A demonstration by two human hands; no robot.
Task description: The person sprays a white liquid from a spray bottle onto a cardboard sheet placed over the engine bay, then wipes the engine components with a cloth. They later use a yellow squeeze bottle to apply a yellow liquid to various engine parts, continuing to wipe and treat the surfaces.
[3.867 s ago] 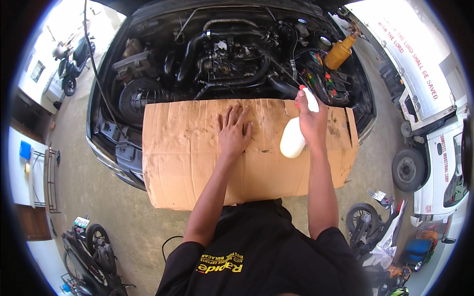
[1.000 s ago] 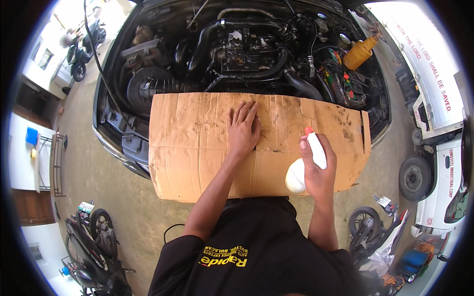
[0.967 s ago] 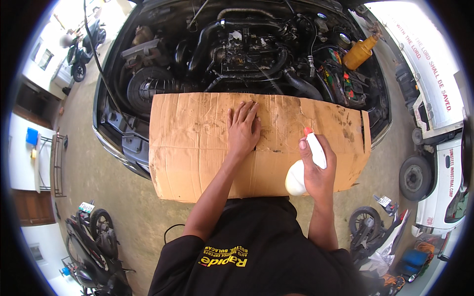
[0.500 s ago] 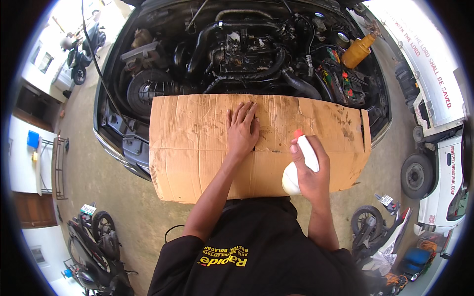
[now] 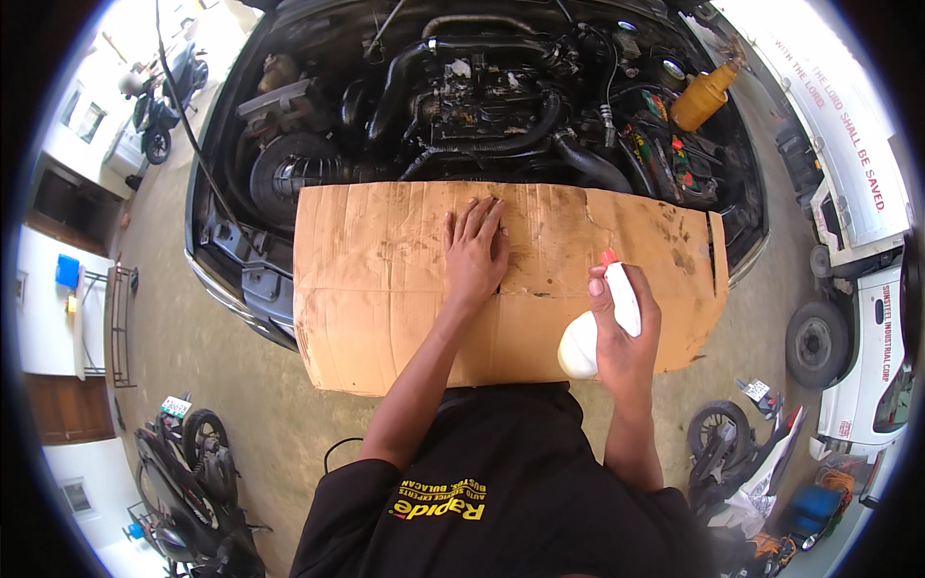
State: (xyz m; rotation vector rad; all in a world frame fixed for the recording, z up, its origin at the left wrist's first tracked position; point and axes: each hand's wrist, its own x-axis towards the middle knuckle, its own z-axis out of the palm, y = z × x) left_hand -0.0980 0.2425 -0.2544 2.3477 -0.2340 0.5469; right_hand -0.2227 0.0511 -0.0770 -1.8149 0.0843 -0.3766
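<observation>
A stained sheet of cardboard (image 5: 385, 332) drapes over the front of the car, between me and the engine (image 5: 491, 101). Palm down on its upper middle rests my left hand (image 5: 473, 255), fingers stretched toward the engine and holding nothing. My right hand (image 5: 631, 332) is wrapped round the neck of a white spray bottle (image 5: 582, 345) with a red nozzle (image 5: 609, 257). The bottle is tilted, above the right part of the cardboard, its nozzle toward the engine bay. Part of the trigger and neck is hidden by my fingers.
A yellow-brown bottle (image 5: 701, 99) stands beside the car battery (image 5: 674, 154) at the bay's right. A prop rod (image 5: 188, 125) crosses the left side. Motorcycles are parked at lower left (image 5: 193, 482) and lower right (image 5: 723, 438); a white truck (image 5: 858, 356) stands at right.
My right hand has shifted slightly to the right with the spray bottle. The left hand stays flat on the cardboard.
</observation>
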